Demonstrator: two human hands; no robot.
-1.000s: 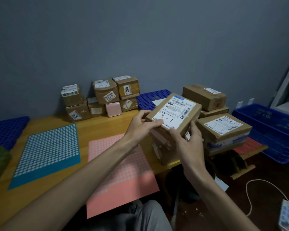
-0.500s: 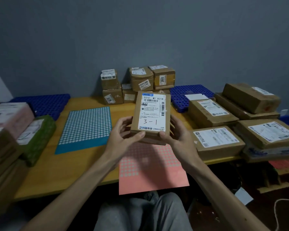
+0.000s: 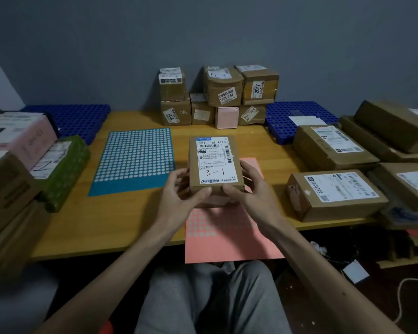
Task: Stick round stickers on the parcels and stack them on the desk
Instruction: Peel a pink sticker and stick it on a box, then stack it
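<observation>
Parcel gripped by left hand and right hand, over pink sticker sheet, maybe touching, boxes behind

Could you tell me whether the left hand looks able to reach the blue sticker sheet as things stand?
Probably yes: the blue sticker sheet lies uncovered on the desk just left of the left hand. That hand grips the parcel with the right hand, though, so it must let go first.

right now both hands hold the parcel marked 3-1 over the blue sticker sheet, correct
Not quite. The left hand and right hand hold the parcel marked 3-1 over the pink sticker sheet; the blue sticker sheet lies to its left. The head view shows this.
</observation>
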